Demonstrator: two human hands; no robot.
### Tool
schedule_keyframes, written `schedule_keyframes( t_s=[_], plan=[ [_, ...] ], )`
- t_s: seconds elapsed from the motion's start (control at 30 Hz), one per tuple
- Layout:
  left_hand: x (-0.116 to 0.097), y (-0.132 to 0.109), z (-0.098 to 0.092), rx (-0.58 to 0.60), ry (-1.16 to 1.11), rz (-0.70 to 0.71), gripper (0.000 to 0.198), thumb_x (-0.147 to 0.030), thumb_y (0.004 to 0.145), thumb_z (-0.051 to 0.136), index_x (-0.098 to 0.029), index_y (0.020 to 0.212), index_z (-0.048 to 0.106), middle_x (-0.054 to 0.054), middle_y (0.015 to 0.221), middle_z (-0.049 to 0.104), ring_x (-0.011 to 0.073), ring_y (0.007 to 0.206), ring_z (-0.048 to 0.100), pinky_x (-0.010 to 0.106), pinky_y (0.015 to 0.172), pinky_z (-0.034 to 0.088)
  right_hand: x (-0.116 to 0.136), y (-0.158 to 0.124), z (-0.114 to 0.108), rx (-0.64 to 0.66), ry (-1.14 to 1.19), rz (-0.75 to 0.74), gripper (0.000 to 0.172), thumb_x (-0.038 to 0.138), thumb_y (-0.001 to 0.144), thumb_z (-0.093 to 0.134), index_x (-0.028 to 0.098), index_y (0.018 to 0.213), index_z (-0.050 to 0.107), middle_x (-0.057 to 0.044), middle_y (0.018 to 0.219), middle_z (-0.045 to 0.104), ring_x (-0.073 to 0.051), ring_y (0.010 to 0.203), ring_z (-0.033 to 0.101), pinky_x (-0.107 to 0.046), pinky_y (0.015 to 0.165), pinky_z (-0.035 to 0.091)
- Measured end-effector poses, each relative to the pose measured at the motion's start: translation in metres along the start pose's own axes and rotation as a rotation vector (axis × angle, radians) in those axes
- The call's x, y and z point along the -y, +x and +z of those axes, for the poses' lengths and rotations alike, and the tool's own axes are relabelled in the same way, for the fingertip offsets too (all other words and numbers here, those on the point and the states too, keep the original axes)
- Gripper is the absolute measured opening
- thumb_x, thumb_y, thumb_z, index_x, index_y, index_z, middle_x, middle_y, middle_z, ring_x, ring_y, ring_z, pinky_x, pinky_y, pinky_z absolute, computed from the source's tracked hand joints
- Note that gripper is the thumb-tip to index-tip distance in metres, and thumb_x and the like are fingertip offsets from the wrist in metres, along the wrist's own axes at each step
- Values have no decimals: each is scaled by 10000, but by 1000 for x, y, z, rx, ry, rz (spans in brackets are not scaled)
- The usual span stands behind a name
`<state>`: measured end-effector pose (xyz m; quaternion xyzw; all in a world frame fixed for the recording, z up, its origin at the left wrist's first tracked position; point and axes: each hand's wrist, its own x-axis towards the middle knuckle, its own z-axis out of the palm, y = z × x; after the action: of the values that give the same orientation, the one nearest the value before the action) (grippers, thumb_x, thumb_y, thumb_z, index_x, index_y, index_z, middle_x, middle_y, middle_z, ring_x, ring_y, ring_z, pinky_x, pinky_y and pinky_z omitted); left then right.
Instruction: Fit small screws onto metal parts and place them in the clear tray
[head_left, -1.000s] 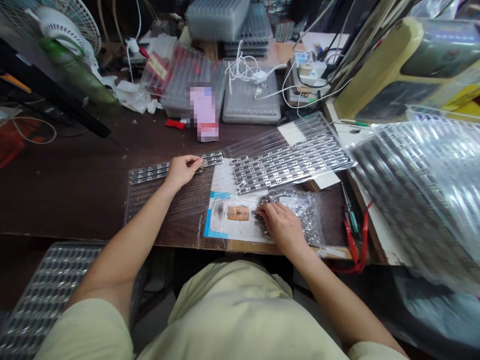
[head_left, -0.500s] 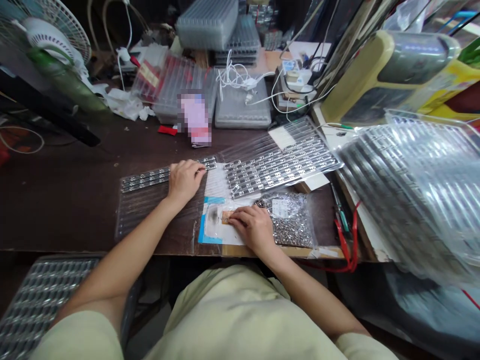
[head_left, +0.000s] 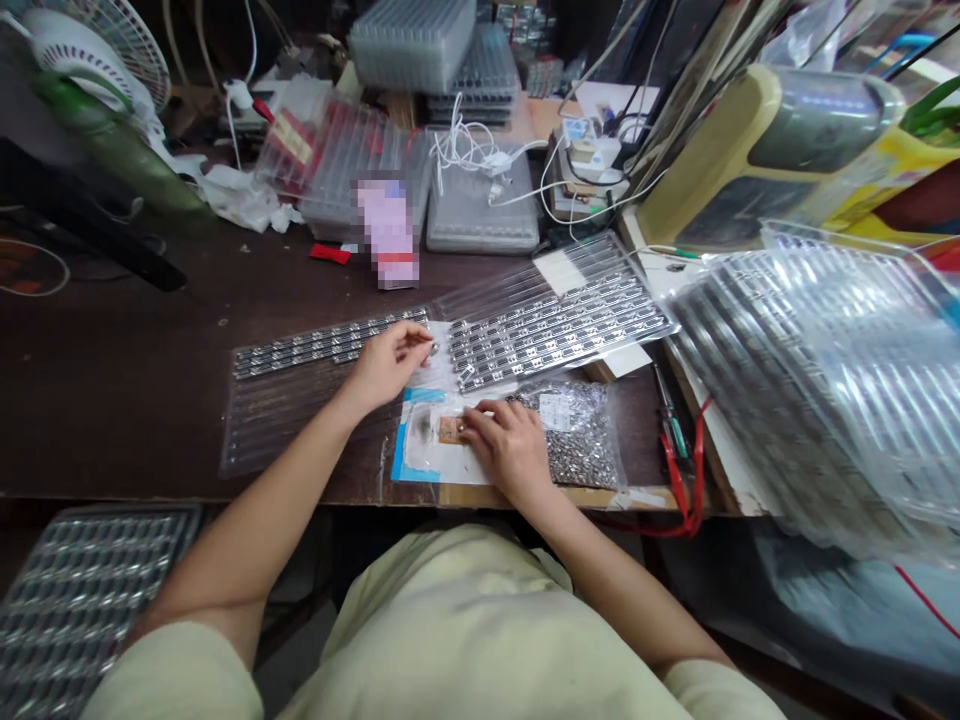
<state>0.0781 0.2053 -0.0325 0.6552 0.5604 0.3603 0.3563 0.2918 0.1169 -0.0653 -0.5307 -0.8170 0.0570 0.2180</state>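
My left hand (head_left: 390, 365) is just left of the right-hand tray, thumb and fingertips pinched on a small shiny metal part (head_left: 434, 348). Beneath and left of it lies a clear ribbed plastic tray (head_left: 281, 425), with rows of small dark-and-silver parts (head_left: 300, 350) along its far edge. My right hand (head_left: 510, 445) rests low over the white sheet, its thumb and fingers closed at a small orange-brown block (head_left: 450, 430); what they pinch is too small to name. A clear bag of small metal pieces (head_left: 581, 440) lies against this hand's right side.
A second ribbed tray (head_left: 562, 325), largely filled with parts, lies slanted beyond my right hand. Stacked clear trays (head_left: 810, 380) stand at the right. A screwdriver (head_left: 671, 415) and red strap (head_left: 697, 480) lie near the edge. White cables (head_left: 469, 150) sit at the back.
My left hand has moved right, off the part rows in the left tray, with a small metal part now showing at its fingertips. My right hand stays nearly in place, its fingers slightly raised.
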Motion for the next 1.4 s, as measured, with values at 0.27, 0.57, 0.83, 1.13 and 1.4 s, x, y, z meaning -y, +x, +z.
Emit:
schedule_keyframes(
  t_s=[0.27, 0.57, 0.83, 1.13, 1.4],
  plan=[
    [8, -91, 21, 90, -116, -99, 187, -294, 827, 592, -179, 964, 646, 52, 884, 632, 137, 713, 628, 261, 651, 543, -20, -12, -10, 45, -214, -25, 184, 312, 912, 549, 210, 1008, 667, -70, 965, 649, -211, 863, 472, -323, 707, 299],
    [4, -98, 46, -15, 289, 196, 183, -218, 899, 505, -241, 1027, 634, 64, 971, 628, 198, 920, 619, 327, 816, 511, -25, -12, -4, -55, -41, 10, 188, 292, 923, 532, 245, 977, 707, -47, 928, 652, -169, 824, 516, -286, 706, 364],
    [10, -97, 53, -82, 307, 211, 151, -271, 882, 566, -249, 976, 682, 65, 936, 645, 204, 900, 621, 349, 818, 506, -25, -10, -11, -68, 100, 75, 184, 222, 931, 472, 184, 926, 653, -57, 842, 648, -169, 808, 573, -281, 740, 435],
    [9, -96, 59, -72, 342, 244, 164, -297, 891, 555, -244, 974, 686, 60, 912, 642, 192, 880, 615, 325, 797, 500, -23, -12, -12, -68, 296, 54, 262, 171, 942, 410, 197, 1078, 632, -71, 989, 686, -173, 929, 627, -289, 816, 498],
    [10, -95, 62, -55, 399, 290, 166, -262, 896, 539, -258, 977, 684, 63, 866, 628, 195, 838, 597, 332, 757, 496, -17, -9, -8, -53, 191, 102, 179, 263, 939, 486, 208, 951, 656, -30, 843, 700, -146, 777, 628, -260, 731, 445]
  ],
)
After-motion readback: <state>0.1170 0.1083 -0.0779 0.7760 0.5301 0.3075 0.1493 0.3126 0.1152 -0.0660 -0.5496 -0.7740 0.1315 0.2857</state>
